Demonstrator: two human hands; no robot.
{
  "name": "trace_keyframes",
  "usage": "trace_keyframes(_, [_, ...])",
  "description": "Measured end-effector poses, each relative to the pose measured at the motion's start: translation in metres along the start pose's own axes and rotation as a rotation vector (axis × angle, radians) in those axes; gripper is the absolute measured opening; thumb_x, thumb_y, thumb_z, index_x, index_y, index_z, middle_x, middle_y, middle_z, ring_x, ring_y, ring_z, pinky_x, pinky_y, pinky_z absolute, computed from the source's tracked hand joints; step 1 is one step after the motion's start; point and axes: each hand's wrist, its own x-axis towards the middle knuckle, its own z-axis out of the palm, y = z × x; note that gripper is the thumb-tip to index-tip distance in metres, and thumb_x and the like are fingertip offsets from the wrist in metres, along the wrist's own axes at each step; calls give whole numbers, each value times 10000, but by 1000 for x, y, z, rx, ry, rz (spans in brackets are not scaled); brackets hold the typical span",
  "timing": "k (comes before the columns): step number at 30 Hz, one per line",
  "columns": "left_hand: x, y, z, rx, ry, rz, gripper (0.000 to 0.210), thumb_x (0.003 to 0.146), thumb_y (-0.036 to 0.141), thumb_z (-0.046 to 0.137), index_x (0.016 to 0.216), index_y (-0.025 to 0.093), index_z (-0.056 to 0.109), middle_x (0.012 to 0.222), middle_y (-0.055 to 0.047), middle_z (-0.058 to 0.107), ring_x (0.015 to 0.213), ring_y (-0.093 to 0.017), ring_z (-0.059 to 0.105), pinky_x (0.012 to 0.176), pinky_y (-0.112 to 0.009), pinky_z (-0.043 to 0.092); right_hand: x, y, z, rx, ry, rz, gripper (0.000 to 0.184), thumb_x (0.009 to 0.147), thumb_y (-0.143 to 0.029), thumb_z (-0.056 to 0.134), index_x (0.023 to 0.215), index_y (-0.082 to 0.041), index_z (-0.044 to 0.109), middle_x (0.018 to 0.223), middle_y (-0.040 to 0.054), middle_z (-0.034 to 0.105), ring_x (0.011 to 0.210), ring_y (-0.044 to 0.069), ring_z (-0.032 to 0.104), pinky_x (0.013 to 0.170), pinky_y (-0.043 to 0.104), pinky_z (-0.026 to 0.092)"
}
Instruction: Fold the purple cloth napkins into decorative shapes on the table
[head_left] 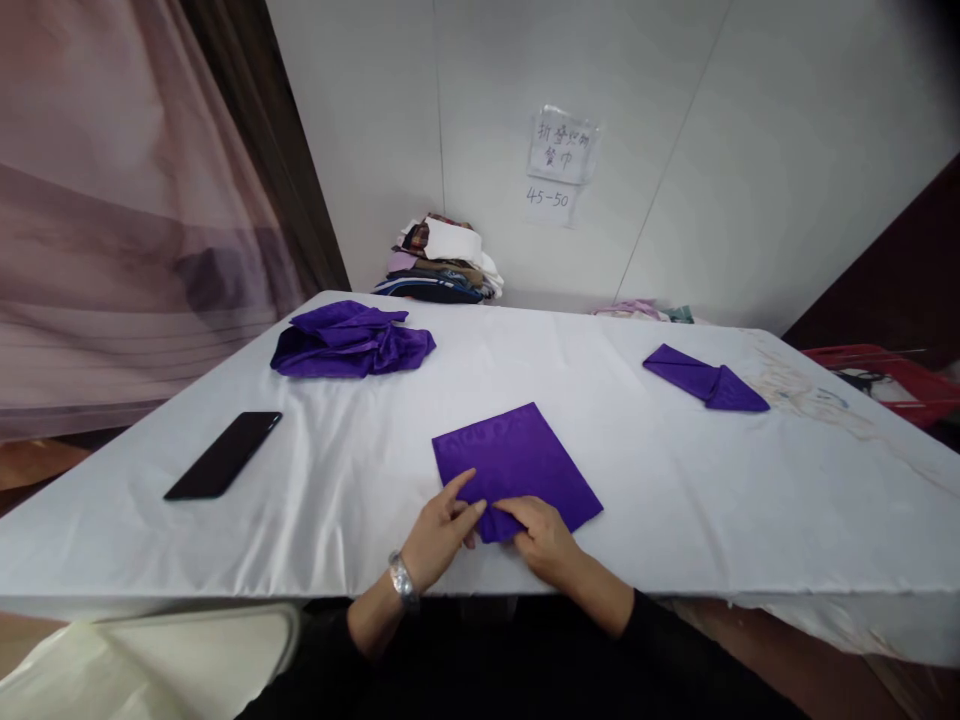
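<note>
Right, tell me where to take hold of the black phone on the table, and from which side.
Grip the black phone across its two long edges, near the middle, coming straight down from above. It lies flat on the white tablecloth with open cloth all around, and its narrow width probably suits a pinch. The left hand is nearer; both hands now rest on the purple napkin.

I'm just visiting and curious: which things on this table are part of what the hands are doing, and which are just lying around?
In use:
left hand
right hand
flat purple napkin
crumpled purple napkins
folded purple napkin

Lying about:
black phone
clothes stack
wall note
red bin
</note>
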Motion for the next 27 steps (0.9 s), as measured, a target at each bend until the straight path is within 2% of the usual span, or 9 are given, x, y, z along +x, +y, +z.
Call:
trace_keyframes(3, [10,0,-18,197,161,141,472,823,474,468,1195,188,524,667,5,635,616,-154,593,653,-305,501,0,-4,-18,203,-77,92,360,770,-128,452,1053,-239,645,1014,5,691,922,185,627,841,312,466])
trace_keyframes(5, [22,-2,-28,328,220,240,410,825,477,467,1121,217,581,808,-18,677,734,-171,618,749,-322,499,5,-5,-30,321,-123,170,300,780,-165,492,1014,-237,666,985,-2,696,901,186,632,822,307,474])
trace_keyframes(8, [41,-6,-36,416,115,309,393,841,479,431,1074,223,617,1009,-31,678,904,-188,618,841,-322,477,21,1,-47,468,-178,293,237,749,-236,591,963,-203,687,951,14,699,884,200,634,818,325,479])
trace_keyframes(11, [57,-7,-39,468,2,280,426,858,495,383,1085,219,614,948,-15,692,851,-178,633,788,-294,488,44,19,-62,673,-185,452,269,727,-324,652,951,-178,683,862,25,706,779,180,650,777,329,500])
trace_keyframes(14, [68,-5,-40,499,31,240,471,859,525,364,1139,216,583,877,-5,692,789,-171,638,735,-278,487,69,42,-71,812,-132,598,278,680,-318,706,905,-158,676,759,28,703,661,159,648,698,308,521])
trace_keyframes(18, [79,-10,-42,561,114,187,505,821,549,433,1197,229,536,902,-4,690,770,-170,639,707,-273,480,95,72,-71,809,-67,678,208,641,-259,726,804,-144,664,675,27,688,570,154,629,593,278,519])
trace_keyframes(21, [85,-18,-43,607,144,187,474,804,502,480,1194,238,528,904,6,687,711,-157,634,654,-264,476,102,86,-65,745,-47,700,170,643,-242,707,769,-146,647,627,16,671,535,151,616,545,264,507])
trace_keyframes(27, [87,-32,-47,473,157,241,415,801,433,491,1161,231,531,805,30,671,673,-138,618,672,-263,484,98,94,-59,636,42,667,244,654,-254,682,875,-176,617,671,-1,659,569,147,616,531,248,488])
